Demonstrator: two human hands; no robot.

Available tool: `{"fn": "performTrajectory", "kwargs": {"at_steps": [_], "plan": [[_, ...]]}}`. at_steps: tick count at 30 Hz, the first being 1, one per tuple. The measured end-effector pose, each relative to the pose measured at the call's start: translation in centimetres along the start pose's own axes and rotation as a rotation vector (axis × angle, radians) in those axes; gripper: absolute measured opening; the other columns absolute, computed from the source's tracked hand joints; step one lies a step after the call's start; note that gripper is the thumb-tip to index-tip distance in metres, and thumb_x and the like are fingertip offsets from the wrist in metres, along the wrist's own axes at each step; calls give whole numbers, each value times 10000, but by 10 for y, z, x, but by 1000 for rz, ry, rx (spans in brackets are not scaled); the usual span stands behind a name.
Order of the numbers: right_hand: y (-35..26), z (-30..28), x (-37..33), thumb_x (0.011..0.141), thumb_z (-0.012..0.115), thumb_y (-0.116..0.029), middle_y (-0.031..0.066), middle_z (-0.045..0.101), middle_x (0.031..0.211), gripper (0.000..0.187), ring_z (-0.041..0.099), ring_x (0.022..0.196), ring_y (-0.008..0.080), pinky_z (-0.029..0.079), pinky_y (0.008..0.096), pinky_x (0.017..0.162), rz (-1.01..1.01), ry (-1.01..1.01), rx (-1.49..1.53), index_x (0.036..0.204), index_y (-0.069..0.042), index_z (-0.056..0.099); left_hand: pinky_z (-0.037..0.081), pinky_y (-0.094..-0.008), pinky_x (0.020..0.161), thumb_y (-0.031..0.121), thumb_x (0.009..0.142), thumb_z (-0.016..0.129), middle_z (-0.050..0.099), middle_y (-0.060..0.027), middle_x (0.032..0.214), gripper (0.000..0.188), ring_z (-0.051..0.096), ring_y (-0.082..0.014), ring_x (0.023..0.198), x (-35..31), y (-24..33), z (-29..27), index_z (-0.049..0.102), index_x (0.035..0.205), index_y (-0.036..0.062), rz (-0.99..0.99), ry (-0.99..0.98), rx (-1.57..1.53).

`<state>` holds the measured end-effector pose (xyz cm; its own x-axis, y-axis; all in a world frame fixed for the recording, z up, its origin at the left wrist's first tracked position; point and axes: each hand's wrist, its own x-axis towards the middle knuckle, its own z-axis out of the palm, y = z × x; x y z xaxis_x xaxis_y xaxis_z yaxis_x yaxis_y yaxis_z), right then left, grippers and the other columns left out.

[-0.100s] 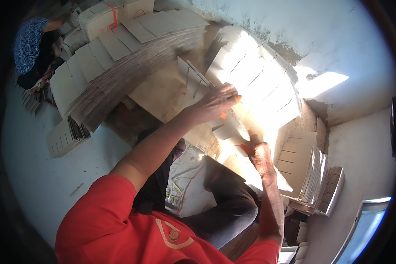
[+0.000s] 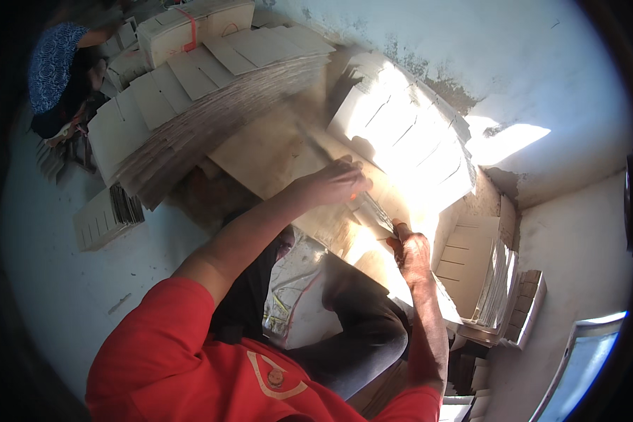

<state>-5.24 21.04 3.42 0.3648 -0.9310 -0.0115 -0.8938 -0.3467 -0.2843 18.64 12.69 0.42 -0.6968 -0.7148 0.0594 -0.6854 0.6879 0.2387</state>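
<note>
Between my two hands is a slotted cardboard divider (image 2: 373, 213), seen nearly edge-on and partly blurred, so I cannot tell how many sheets it has. My left hand (image 2: 334, 181) is closed on its upper left part, fingers curled, with a bit of orange covering at a fingertip. Around its lower right end my right hand (image 2: 413, 252) is closed, thumb on top. Below both hands lies a tan board (image 2: 267, 151), partly lit by bright sun.
A long fanned stack of slotted cardboard sheets (image 2: 211, 91) curves along the far left. Sunlit sheets (image 2: 401, 130) stand beyond my hands, and more are stacked (image 2: 469, 264) on the right. At upper left a person in a blue patterned top (image 2: 55, 69) sits near a strapped bundle (image 2: 165, 39).
The divider has turned edge-on between my hands and its flaps no longer stand spread. My left hand has moved slightly down and left.
</note>
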Motion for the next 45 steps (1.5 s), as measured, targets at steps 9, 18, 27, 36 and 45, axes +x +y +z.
{"fn": "performTrajectory", "kwargs": {"at_steps": [9, 18, 27, 36, 45], "plan": [[-20, -78, -58, 877, 534, -23, 128, 571, 1239, 412, 494, 1232, 277, 320, 460, 1074, -140, 765, -565, 1288, -53, 527, 491, -372, 750, 37, 714, 628, 573, -112, 1073, 462, 537, -261, 920, -131, 18, -119, 568, 1171, 1, 20, 742, 614], [151, -27, -153, 807, 546, -71, 120, 530, 1206, 425, 475, 1167, 281, 330, 458, 1010, 295, 531, -692, 1229, -39, 520, 489, -458, 850, 194, 886, 616, 616, -159, 1082, 354, 549, -346, 1089, -223, -220, -91, 553, 1181, 10, -621, 235, 885], [207, -41, -158, 796, 687, -364, 110, 581, 1081, 430, 508, 1085, 290, 435, 459, 859, 923, 377, -687, 1086, -83, 537, 516, -381, 739, 260, 854, 669, 664, -168, 997, 412, 646, -299, 858, -140, -105, -131, 605, 1190, 31, -758, 275, 505], [252, -53, -153, 692, 788, -356, 165, 648, 804, 432, 639, 813, 327, 483, 438, 714, 968, 428, -328, 863, -44, 542, 494, -364, 656, 189, 787, 738, 653, -172, 882, 346, 627, -271, 745, -14, -51, -68, 648, 1054, -12, -365, 304, 76], [197, -104, -132, 827, 699, -234, 117, 657, 771, 225, 624, 694, 259, 491, 352, 668, 899, 878, -198, 878, -39, 598, 480, -453, 740, 166, 807, 607, 606, -181, 888, 267, 602, -363, 842, 133, -21, -2, 591, 1030, 20, -5, 453, -57]]}}
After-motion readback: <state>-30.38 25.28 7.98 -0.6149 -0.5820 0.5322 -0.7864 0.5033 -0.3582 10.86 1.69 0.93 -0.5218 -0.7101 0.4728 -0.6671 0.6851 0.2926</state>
